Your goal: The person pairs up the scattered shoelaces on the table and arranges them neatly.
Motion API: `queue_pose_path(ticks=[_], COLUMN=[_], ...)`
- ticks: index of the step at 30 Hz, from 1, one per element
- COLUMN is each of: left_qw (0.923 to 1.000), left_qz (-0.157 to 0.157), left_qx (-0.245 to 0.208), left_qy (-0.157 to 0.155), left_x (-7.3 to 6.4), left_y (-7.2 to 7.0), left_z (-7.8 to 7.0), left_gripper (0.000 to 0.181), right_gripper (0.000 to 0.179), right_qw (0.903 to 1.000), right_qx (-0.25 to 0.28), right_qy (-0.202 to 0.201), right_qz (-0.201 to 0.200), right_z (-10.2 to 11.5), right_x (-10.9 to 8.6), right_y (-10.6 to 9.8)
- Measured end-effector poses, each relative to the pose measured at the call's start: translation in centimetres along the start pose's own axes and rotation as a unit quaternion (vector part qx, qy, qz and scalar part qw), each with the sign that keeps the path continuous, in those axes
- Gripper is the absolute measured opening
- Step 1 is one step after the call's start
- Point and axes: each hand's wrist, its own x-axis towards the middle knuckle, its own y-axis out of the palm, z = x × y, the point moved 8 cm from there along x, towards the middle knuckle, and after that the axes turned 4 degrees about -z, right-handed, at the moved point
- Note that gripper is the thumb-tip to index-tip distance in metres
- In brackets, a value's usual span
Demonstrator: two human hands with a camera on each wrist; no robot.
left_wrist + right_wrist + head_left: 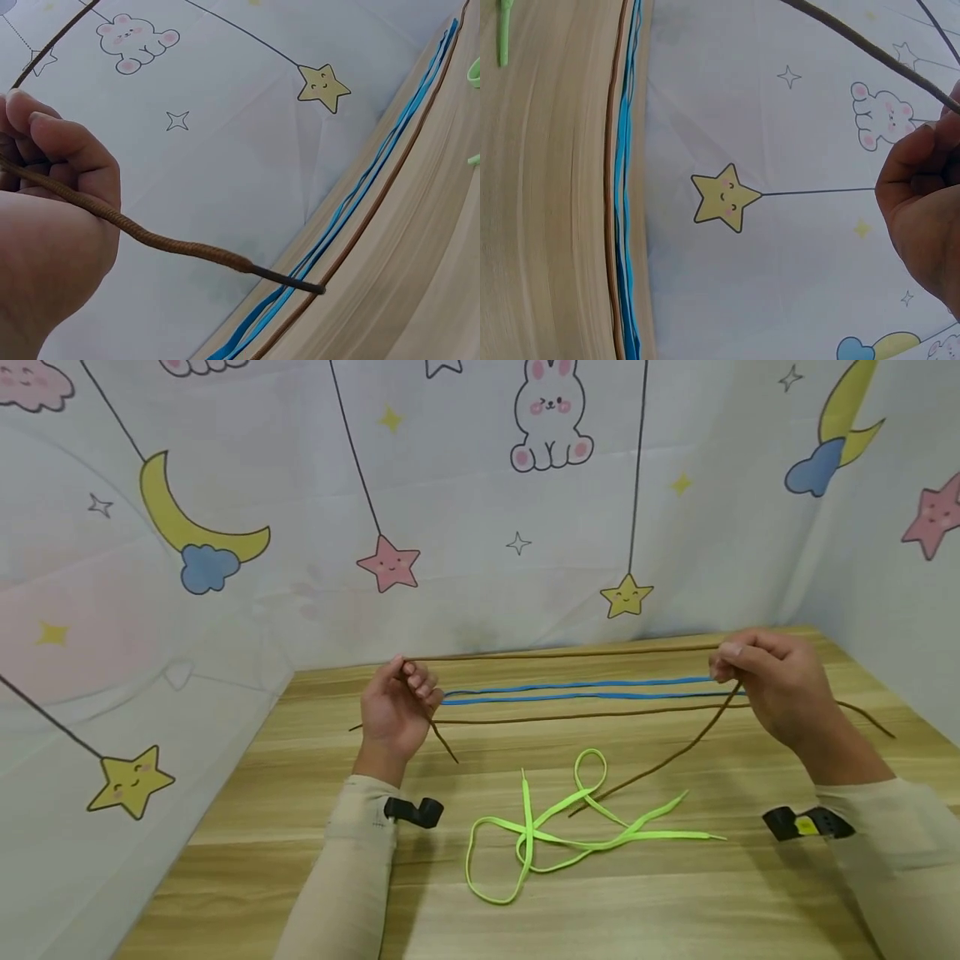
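Note:
A brown shoelace (562, 655) is stretched between my two hands above the back of the table. My left hand (397, 710) pinches it near one end, and the short tail with its dark tip (289, 281) hangs free in the left wrist view. My right hand (780, 689) grips the other side with curled fingers, and a longer tail slants down toward the table. Beneath the stretched lace, two blue strands (577, 691) lie side by side, and a second brown shoelace (600, 715) runs along in front of them.
A bright green shoelace (528, 835) lies loosely looped at the middle of the wooden table (225, 860). Behind the table hangs a white cloth (465, 610) printed with stars, moons and a rabbit. Black wrist cameras (414, 812) sit on both sleeves.

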Motion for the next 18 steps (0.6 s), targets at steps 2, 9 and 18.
queue_pose_path(ticks=[2,9,18], left_qw=[1.0,0.9991,0.9981], left_qz=[-0.008,-0.041,-0.051], left_qx=[-0.002,-0.005,0.028], left_qy=[0.005,0.012,0.018], left_x=[-0.1,-0.2,-0.3], left_y=[-0.4,-1.6,-2.2], left_z=[-0.2,-0.6,-1.3], left_gripper=[0.044,0.044,0.046], right_gripper=[0.031,0.032,0.027], right_qw=[0.9999,1.0,0.9997], right_qx=[0.012,0.007,-0.014], right_qy=[-0.001,-0.002,-0.001], right_qz=[-0.005,-0.006,-0.022], right_z=[-0.1,0.2,0.7], right_x=[0.0,-0.1,0.1], right_y=[0.0,0.2,-0.3])
